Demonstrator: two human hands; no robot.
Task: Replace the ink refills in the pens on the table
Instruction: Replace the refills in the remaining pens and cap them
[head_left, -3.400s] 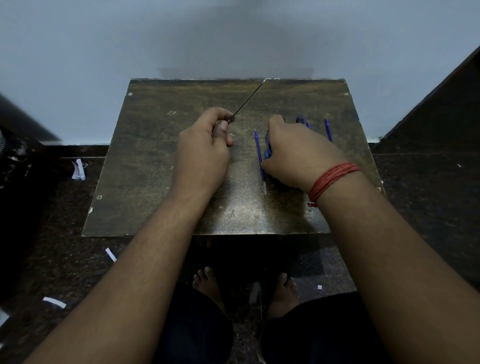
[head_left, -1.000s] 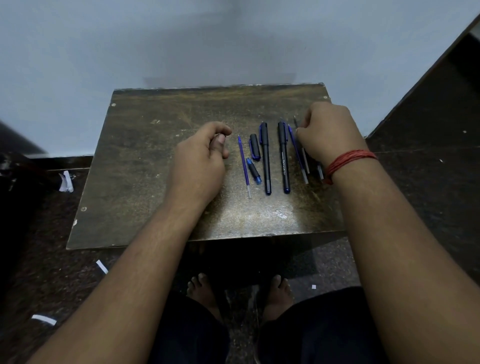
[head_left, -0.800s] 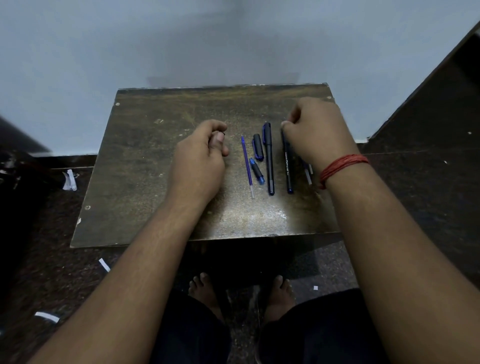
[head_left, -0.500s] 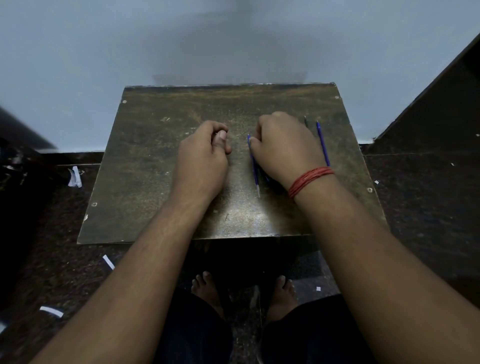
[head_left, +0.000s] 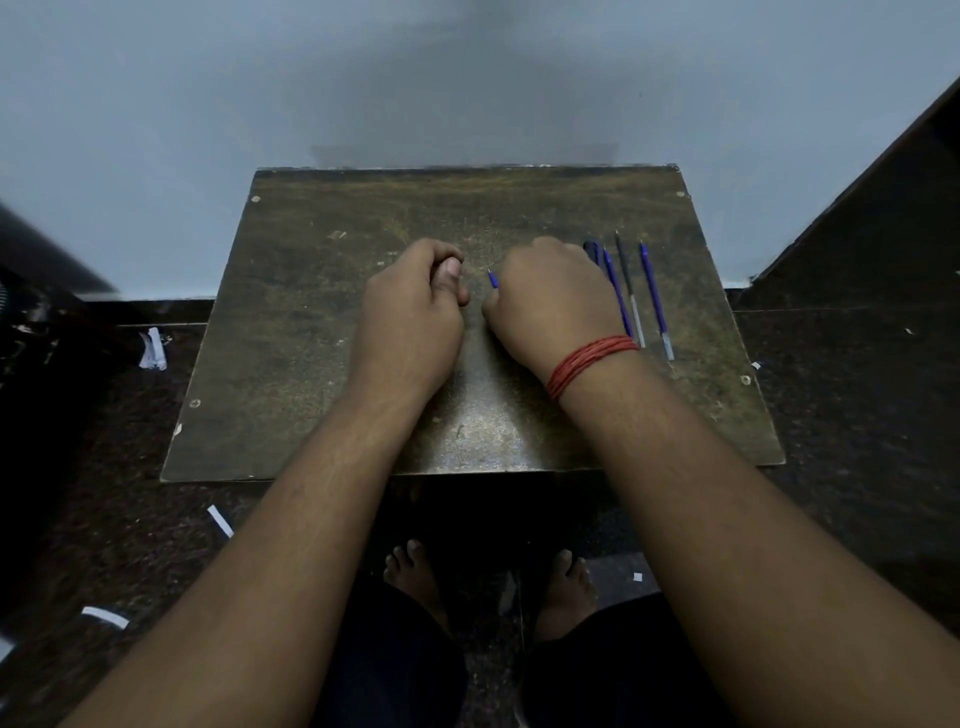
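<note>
A: Head view. Left hand is curled into a loose fist on the worn dark-brown wooden tabletop, thumb tucked against the fingers. Can't tell if anything is inside it.

B: Right hand?

A: Fingers curled down over the table, knuckles up. A short blue tip of a thin plastic refill sticks out past the thumb side, so I'd say it's closing on that, but the contact itself is hidden under the hand.

B: Other pen parts?

A: Just right of that hand, three thin sticks lie roughly parallel on the table: a blue refill with a pale metal tip partly under the hand's edge, a darker grey-black refill beside it, and another blue refill furthest right. A dark rounded pen end peeks out by the knuckles. The rest of the pens are covered.

B: Handling?

A: My guess: very light, thin, slightly bendy tubes that roll easily on a flat top. Pinch mid-shaft between thumb and forefinger, stay off the writing tip, and don't bend them, since they could kink or leak.

B: Containers?

A: None. No tray or box, everything lies loose on the tabletop. White paper scraps sit on the dark floor.
</note>
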